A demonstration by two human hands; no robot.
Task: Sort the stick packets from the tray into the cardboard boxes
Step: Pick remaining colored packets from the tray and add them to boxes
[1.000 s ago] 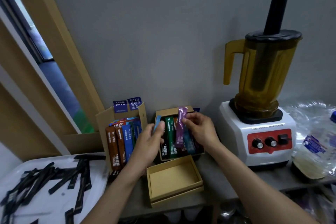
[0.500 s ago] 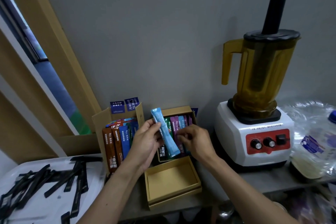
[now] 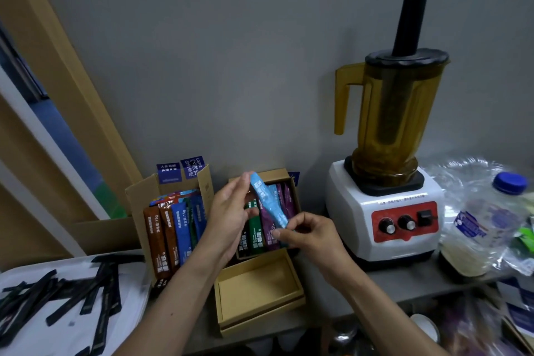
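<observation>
Now the right hand (image 3: 309, 237) is pinching the blue packet (image 3: 267, 205) at its lower end, over the small box (image 3: 277, 175). The left hand (image 3: 228, 217) is touching its top, grip unclear. Pushing it in slanted is risking to crumple the standing packets (image 3: 254, 233).

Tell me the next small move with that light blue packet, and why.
Probably lower the light blue packet into the small cardboard box and let go. The left hand holds its top end, the right hand pinches its bottom end, and it hangs tilted just above the green packet and purple packets standing in that box.
</observation>
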